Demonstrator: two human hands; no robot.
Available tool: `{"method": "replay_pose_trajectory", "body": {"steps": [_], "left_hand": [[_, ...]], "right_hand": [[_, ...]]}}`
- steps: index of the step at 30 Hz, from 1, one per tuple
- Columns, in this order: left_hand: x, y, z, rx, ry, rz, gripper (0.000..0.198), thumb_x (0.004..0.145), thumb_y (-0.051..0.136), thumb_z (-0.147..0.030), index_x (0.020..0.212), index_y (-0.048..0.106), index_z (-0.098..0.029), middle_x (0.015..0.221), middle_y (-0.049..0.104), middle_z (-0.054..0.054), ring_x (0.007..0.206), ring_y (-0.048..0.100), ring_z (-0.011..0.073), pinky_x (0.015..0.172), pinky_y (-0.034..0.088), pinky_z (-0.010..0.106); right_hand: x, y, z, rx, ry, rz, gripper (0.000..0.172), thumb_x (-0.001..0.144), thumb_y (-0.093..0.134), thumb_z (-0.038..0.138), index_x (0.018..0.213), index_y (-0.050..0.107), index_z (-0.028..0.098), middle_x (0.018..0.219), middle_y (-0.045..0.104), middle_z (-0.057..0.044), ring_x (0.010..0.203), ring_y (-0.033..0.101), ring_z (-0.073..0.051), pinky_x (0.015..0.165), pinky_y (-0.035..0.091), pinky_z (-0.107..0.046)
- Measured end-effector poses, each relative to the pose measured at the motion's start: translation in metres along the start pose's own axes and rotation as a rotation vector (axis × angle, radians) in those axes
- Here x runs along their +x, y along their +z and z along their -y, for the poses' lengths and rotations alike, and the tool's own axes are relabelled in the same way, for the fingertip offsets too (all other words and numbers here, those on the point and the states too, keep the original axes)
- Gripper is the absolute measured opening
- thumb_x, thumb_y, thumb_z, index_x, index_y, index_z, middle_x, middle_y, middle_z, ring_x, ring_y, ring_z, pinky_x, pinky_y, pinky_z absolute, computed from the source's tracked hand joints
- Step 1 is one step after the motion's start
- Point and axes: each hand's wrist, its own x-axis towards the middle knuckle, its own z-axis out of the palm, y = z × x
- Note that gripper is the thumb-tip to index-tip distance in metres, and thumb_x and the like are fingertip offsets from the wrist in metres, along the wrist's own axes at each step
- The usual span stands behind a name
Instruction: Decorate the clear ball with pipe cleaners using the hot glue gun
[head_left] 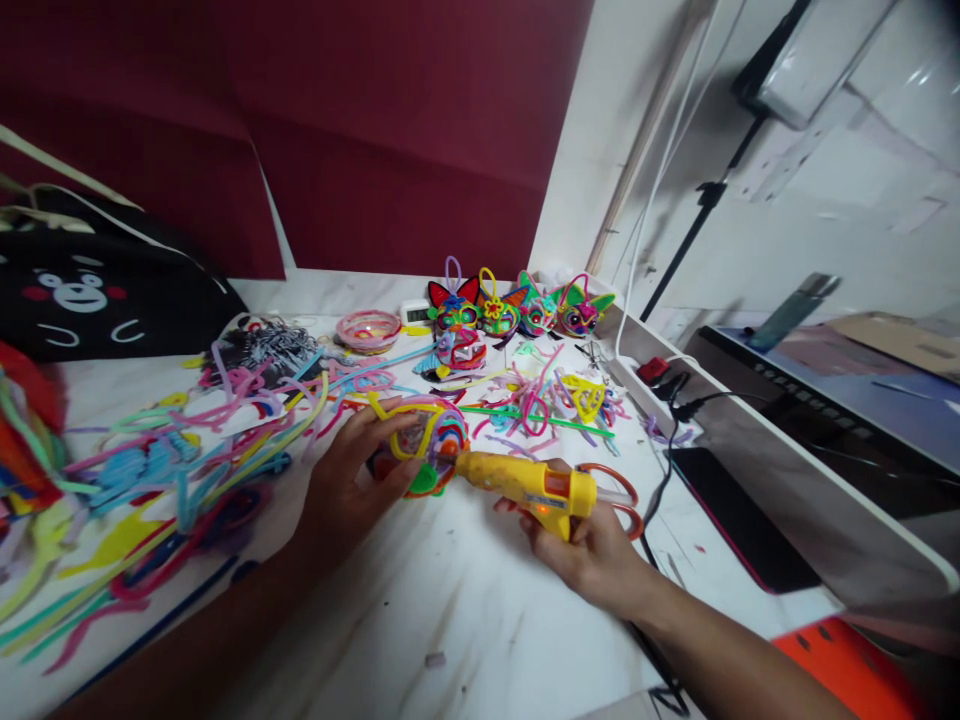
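Note:
My left hand [364, 465] is closed around a small colourful pipe-cleaner ornament [448, 440] with yellow, orange, green and purple parts. Its underside is hidden by my fingers. In my right hand [585, 550] I grip a yellow hot glue gun [517, 478] with an orange light lit near its trigger. The gun's nozzle points left and meets the ornament's right side; whether it touches cannot be made out. Orange-handled scissors [634, 520] show just behind the gun, close to my right hand.
Several finished-looking animal-face ornaments [499, 312] stand at the back. Loose pipe cleaners [195, 470] cover the left side, and cut pieces [536, 405] lie behind the ornament. A black bag [97, 290] stands at far left. A phone [742, 520] and a power cord [660, 490] lie at right.

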Motion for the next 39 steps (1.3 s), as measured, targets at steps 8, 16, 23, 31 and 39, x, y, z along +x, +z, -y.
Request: {"method": "replay_pose_trajectory", "body": {"steps": [8,16,23,31,39], "left_hand": [[-0.004,0.001,0.000,0.141,0.070,-0.060,0.028,0.093,0.057,-0.030,0.121,0.061,-0.029,0.147,0.038,0.007,0.138,0.040,0.0305,0.111,0.041,0.051],[0.006,-0.006,-0.001,0.218,0.240,-0.038,0.033,0.092,0.059,-0.024,0.125,0.055,-0.028,0.145,0.047,0.008,0.139,0.041,0.0311,0.115,0.034,0.057],[0.013,-0.018,0.005,0.256,0.396,0.084,0.037,0.094,0.052,-0.014,0.130,0.052,-0.018,0.133,0.058,0.015,0.130,0.052,0.0302,0.112,0.036,0.058],[0.032,-0.028,0.003,0.223,0.558,0.152,0.031,0.091,0.057,-0.006,0.120,0.059,-0.016,0.117,0.065,0.011,0.116,0.061,0.0229,0.104,0.049,0.041],[0.046,-0.034,0.008,0.222,0.667,0.167,0.011,0.096,0.054,-0.018,0.103,0.062,-0.021,0.104,0.070,0.007,0.101,0.067,0.0197,0.089,0.054,0.036]], "right_hand": [[-0.001,-0.001,-0.001,0.015,-0.017,0.005,0.024,0.084,0.055,0.012,0.102,0.067,0.022,0.105,0.065,-0.008,0.092,0.064,-0.019,0.072,0.054,-0.027],[0.000,-0.002,-0.003,-0.014,-0.044,-0.007,0.024,0.083,0.055,0.011,0.101,0.067,0.021,0.099,0.062,-0.006,0.085,0.062,-0.017,0.068,0.053,-0.025],[0.004,-0.004,0.002,0.020,-0.007,-0.017,0.018,0.083,0.056,0.015,0.097,0.067,0.018,0.099,0.058,-0.006,0.077,0.060,-0.014,0.061,0.052,-0.022],[0.006,-0.006,0.006,-0.014,-0.073,-0.018,0.020,0.082,0.054,0.012,0.093,0.068,0.019,0.097,0.059,-0.005,0.085,0.062,-0.016,0.069,0.052,-0.024],[0.007,-0.008,0.010,-0.016,-0.054,-0.023,0.017,0.079,0.053,0.013,0.089,0.066,0.018,0.083,0.058,-0.002,0.067,0.056,-0.012,0.055,0.045,-0.021]]}}
